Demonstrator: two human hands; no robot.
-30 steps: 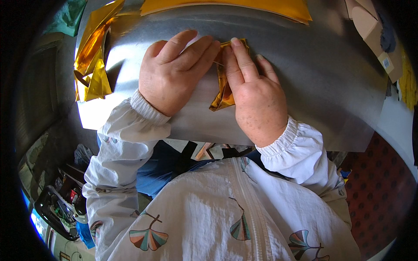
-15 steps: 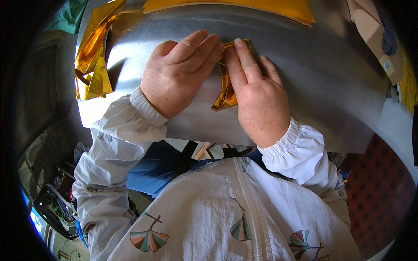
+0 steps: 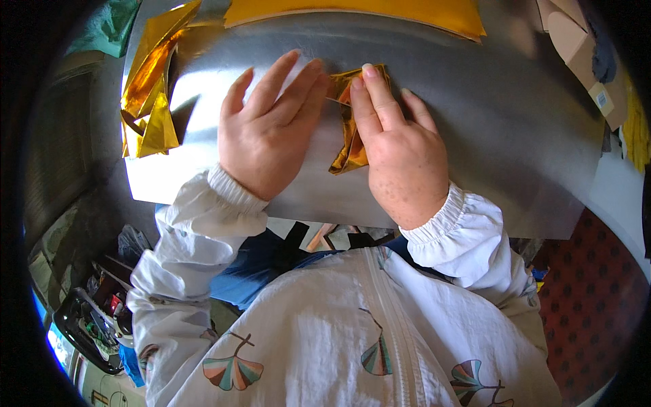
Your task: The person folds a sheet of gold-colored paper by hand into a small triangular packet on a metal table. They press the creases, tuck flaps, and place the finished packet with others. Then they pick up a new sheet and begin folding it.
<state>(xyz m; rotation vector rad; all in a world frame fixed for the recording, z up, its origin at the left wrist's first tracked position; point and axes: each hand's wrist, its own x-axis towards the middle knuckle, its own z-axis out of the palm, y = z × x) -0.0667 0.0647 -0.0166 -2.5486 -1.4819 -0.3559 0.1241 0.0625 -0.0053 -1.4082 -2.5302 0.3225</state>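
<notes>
A small folded piece of gold foil paper (image 3: pixel 347 146) lies on the grey metal tabletop (image 3: pixel 502 129), creased and narrowing toward its near end. My right hand (image 3: pixel 403 149) rests on its right side, fingers stretched out flat and pressing it down; part of the paper is hidden beneath them. Just left of the paper is my left hand (image 3: pixel 271 129), its fingers spread and slightly blurred. The left fingertips are close to the paper's upper left corner; whether they touch it I cannot tell.
Folded gold foil pieces (image 3: pixel 152 102) stand at the table's left edge. A stack of flat gold sheets (image 3: pixel 352 15) lies along the far side. Beige cardboard (image 3: pixel 576 47) is at the far right, and a black container (image 3: pixel 85 332) holding odds and ends sits low on the left.
My left hand has shifted slightly left, away from the paper, and its fingers have spread. The right hand stays pressed on the paper.
</notes>
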